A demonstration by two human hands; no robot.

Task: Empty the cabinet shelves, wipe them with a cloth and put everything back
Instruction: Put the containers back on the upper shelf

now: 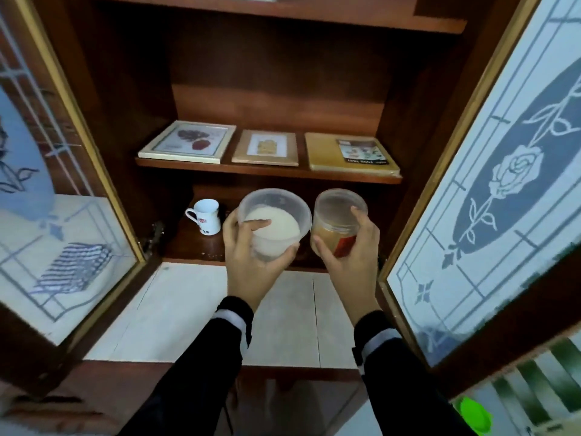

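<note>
My left hand [248, 262] grips a clear plastic tub [276, 209] holding something white, with the thumb hooked over its rim. My right hand [352, 250] holds a clear plastic jar [338, 221] with brownish contents and a red label. Both containers hang just in front of the lower cabinet shelf [188, 243]. A white mug [206, 217] with a red print stands on that shelf at the left. On the middle shelf [267, 171] lie a white-framed picture [188, 141], a small wooden-framed picture [266, 147] and a yellow book [352, 154], all flat.
Two cabinet doors with frosted patterned glass stand open, the left door [59, 215] and the right door [490, 184], narrowing the gap. A white tiled ledge [188, 309] runs below the cabinet. A green object [474, 413] sits at the bottom right. An upper shelf [283, 14] is overhead.
</note>
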